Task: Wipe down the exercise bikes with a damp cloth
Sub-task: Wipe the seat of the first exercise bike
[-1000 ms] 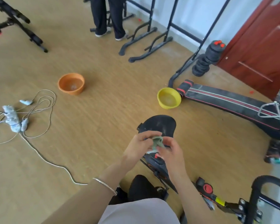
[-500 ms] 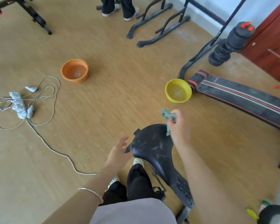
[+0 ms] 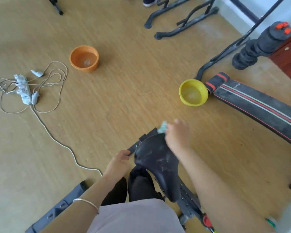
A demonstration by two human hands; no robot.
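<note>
One white power strip (image 3: pixel 23 89) with a mess of cables sits far left on the wood floor (image 3: pixel 124 98), with an orange bowl (image 3: pixel 84 58) a bit past it. Moving over, the left hand (image 3: pixel 118 163) has its fingers curled round the black bracket (image 3: pixel 133 147) at the saddle's edge. The bike's saddle (image 3: pixel 155 158) is bottom centre, pretty dusty. Then the right hand (image 3: pixel 176 135) is pinching the greenish cloth (image 3: pixel 163 128) right at the saddle's far rim, bit blurry tho. The yellow bowl (image 3: pixel 193 92) is beyond that, and a padded board (image 3: pixel 259 106) lies far right.

Yellow bowl (image 3: pixel 193 93), bench (image 3: pixel 252 105) crowd seat's (image 3: pixel 156 158) front-right.
</note>
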